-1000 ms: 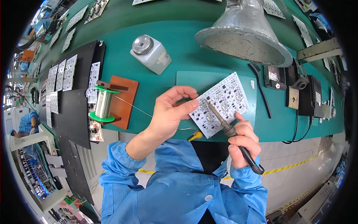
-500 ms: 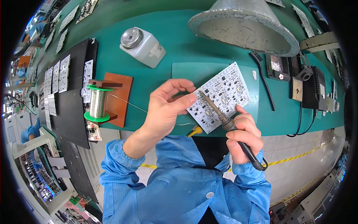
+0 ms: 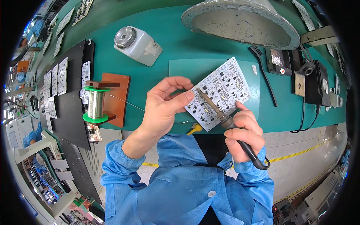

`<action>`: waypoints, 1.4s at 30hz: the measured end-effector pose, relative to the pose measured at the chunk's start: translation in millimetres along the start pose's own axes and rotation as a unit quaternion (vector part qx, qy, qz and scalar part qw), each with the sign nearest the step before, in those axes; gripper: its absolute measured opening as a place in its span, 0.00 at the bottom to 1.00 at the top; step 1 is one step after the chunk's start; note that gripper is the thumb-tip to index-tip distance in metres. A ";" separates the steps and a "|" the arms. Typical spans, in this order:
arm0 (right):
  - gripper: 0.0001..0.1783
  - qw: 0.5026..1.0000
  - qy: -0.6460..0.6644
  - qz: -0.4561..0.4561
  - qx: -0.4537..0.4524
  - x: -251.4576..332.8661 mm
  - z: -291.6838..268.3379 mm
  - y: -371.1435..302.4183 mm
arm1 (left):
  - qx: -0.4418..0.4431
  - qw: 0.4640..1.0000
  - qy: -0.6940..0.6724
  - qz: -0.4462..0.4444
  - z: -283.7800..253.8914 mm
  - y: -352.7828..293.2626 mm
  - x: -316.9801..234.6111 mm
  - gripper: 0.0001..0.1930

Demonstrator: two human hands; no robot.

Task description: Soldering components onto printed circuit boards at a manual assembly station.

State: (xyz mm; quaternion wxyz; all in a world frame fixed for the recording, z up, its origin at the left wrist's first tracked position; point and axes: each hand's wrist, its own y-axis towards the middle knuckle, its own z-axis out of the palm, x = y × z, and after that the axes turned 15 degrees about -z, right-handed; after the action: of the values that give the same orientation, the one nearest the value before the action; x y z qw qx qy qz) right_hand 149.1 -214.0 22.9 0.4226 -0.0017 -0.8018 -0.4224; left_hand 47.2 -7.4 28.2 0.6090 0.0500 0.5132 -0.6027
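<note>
A white circuit board (image 3: 229, 80), dotted with small dark parts, is tilted between my two hands. My left hand (image 3: 163, 103) is closed at its left corner, thumb and index finger pinching the edge. My right hand (image 3: 245, 135) grips a soldering iron (image 3: 225, 119) by its dark handle, with the index fingertip at the board's right edge. The iron's tip lies over the board's upper left part, close to my left thumb; whether it touches is unclear. From a green-ended solder spool (image 3: 96, 105), the solder wire (image 3: 127, 102) runs behind my left hand, its end showing below.
A white dispenser bottle (image 3: 140, 47) stands beyond my left hand. A metal fume hood (image 3: 240, 26) overhangs the far side. Right of the board lie a black brush (image 3: 264, 75) and a dark soldering station (image 3: 317, 82). More boards (image 3: 63, 75) rest on a black panel at left.
The whole view has shifted slightly, so most things appear a little farther left. Both hands keep their holds, and the iron's tip stays near the same corner.
</note>
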 end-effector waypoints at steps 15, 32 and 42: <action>0.09 1.000 -0.010 0.012 -0.016 4.1 2.9 1.7 | -0.008 1.000 0.012 0.007 0.8 0.5 1.1 0.12; 0.12 0.999 -0.006 0.000 -0.046 3.9 12.7 -10.1 | -0.012 1.000 0.026 0.011 -2.4 -0.8 3.1 0.12; 0.12 0.998 -0.006 0.005 -0.054 4.0 13.5 -8.0 | -0.005 1.000 0.017 0.011 -3.4 0.6 3.3 0.12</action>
State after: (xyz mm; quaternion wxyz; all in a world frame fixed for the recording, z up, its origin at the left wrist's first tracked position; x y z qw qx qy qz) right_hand 134.4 -211.4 16.3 0.4192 -0.0308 -0.7801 -0.4633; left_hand 44.9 -7.2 24.0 0.6072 0.0630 0.5258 -0.5924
